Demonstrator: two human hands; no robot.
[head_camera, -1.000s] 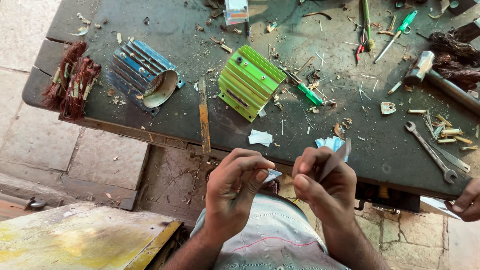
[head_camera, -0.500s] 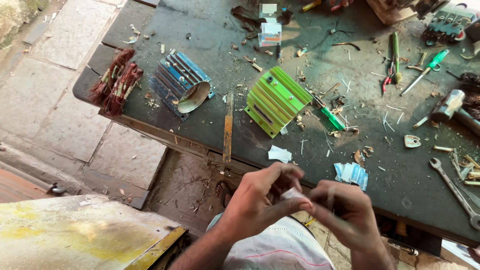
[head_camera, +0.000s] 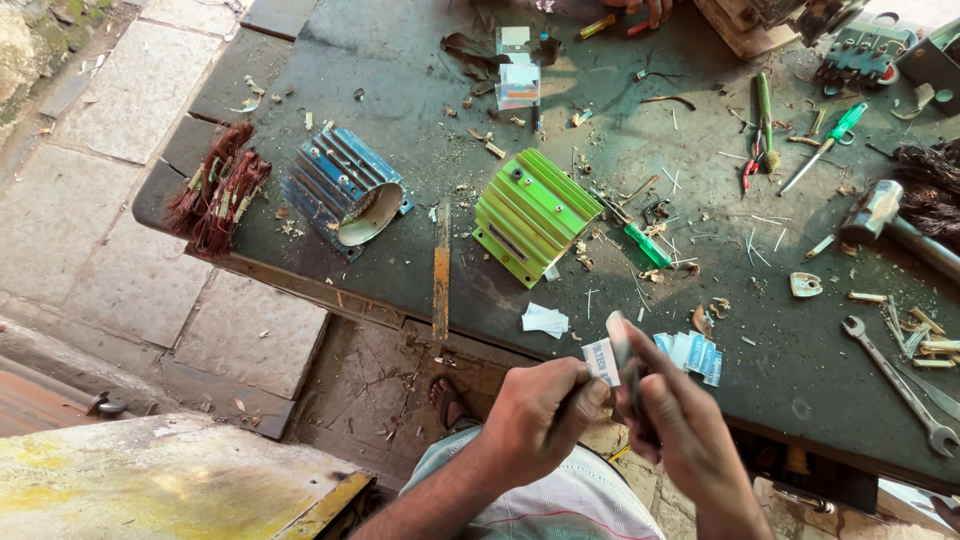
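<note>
- Since half a second ago, our two hands are coming up closer to the bench (head_camera: 300, 60) edge, and the view is swinging a little so the green finned housing (head_camera: 532, 212) is sitting nearer the middle.
- Our left hand (head_camera: 540, 415) is pinching a small white and blue paper slip (head_camera: 601, 360) between thumb and curled fingers, at about 6 o'clock in the view.
- Our right hand (head_camera: 680, 430) is closing its fingers around a thin grey strip (head_camera: 622, 355) standing upright just beside the slip; whether the two are touching, we cannot tell.
- A loose pile of like blue and white slips (head_camera: 690, 352) is lying on the bench at 3 o'clock of our hands, and one folded white slip (head_camera: 544, 320) at 11 o'clock of them.
- Farther off, at 10 o'clock, the blue finned housing (head_camera: 345, 190) is lying on its side, with a bundle of reddish copper wire (head_camera: 218, 188) at the bench corner beyond it.
- We judge that we are shaping or folding the slip against the strip, a step well in hand but not finished.
- The next move is calling for a steady pinch from both hands, keeping the slip's edge lined up along the strip so it is not creasing crooked.
</note>
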